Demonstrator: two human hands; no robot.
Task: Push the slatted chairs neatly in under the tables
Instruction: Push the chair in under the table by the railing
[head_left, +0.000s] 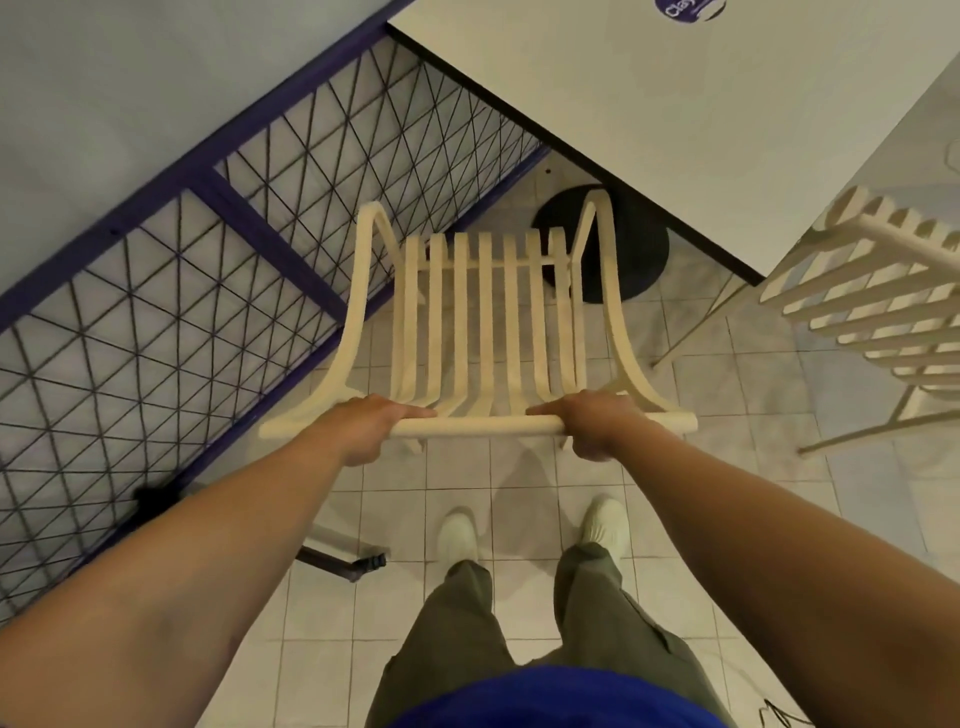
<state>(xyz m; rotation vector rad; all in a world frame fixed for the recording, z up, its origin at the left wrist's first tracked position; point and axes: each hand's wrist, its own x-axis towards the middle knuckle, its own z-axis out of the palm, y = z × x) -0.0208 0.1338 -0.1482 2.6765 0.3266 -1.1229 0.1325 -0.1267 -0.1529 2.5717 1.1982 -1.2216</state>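
Note:
A cream slatted chair (485, 312) stands right in front of me, its seat pointing toward the white table (649, 109). My left hand (366, 428) grips the left part of the chair's top back rail. My right hand (597, 423) grips the right part of the same rail. The front of the seat reaches the table's dark edge, above the black round table base (639, 254). A second cream slatted chair (883, 296) stands to the right, beside the table's near corner.
A purple-framed wire mesh fence (197, 270) runs diagonally along the left, close to the chair's left armrest. A dark fence foot (343, 564) juts onto the tiled floor (467, 613) near my left shoe. My legs and white shoes stand behind the chair.

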